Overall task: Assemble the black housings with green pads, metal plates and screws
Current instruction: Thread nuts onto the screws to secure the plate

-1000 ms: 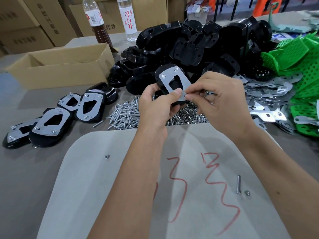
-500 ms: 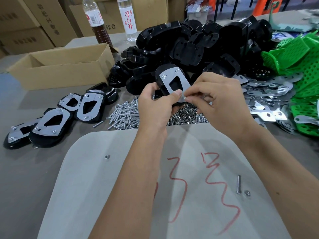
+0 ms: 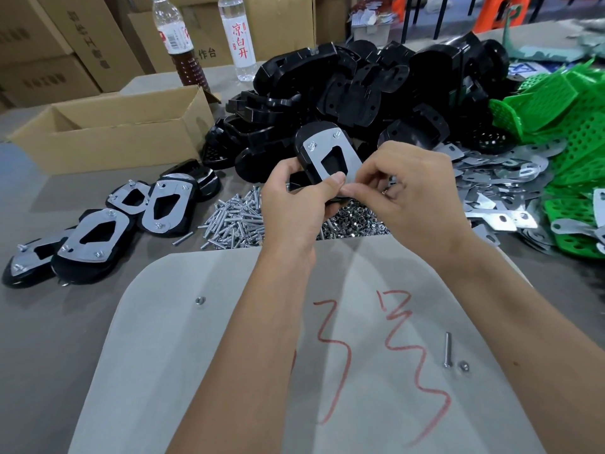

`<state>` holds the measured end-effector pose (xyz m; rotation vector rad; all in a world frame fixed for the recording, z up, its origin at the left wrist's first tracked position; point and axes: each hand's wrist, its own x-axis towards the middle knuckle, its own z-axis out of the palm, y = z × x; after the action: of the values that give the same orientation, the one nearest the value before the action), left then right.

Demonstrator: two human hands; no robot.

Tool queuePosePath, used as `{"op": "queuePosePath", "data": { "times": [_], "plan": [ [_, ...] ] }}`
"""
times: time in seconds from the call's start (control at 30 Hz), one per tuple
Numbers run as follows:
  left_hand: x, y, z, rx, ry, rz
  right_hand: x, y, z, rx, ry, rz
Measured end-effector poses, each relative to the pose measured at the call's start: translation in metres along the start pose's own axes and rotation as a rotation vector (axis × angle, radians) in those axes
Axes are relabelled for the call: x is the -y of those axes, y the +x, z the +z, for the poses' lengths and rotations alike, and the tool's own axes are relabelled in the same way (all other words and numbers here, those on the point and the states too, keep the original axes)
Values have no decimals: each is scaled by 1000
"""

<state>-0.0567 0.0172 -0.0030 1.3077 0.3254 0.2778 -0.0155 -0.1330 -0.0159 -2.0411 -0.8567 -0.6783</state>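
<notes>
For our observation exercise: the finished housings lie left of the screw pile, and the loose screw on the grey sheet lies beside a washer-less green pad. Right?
Not quite. The head view shows the loose screw beside a small nut, not a green pad. The finished housings do lie left of the screw pile.

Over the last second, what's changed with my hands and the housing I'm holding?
Very little. The left hand still grips the black housing with its metal plate, which has tilted slightly. The right hand keeps pinching at the plate's near corner, its fingertips edging closer to the left thumb. The loose screw and finished housings stayed put.
</notes>
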Motion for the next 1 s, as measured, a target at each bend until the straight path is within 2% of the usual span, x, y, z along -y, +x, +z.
{"op": "queuePosePath", "data": {
  "times": [0.33,0.5,0.67,0.73,0.87,1.0],
  "plan": [
    [2,1,2,21,-114,-109,1,-4,6,-70,349,219],
    [1,1,2,-12,-193,-161,4,-6,7,-63,355,248],
    [-4,4,-3,-63,-253,-180,5,-5,1,-222,421,286],
    [-4,4,-2,-62,-260,-181,4,-6,1,-191,483,345],
    [-2,3,1,-60,-264,-186,0,-6,7,-4,569,425],
    [-4,4,-2,-59,-291,-203,2,-3,2,-185,667,428]
  ]
}}
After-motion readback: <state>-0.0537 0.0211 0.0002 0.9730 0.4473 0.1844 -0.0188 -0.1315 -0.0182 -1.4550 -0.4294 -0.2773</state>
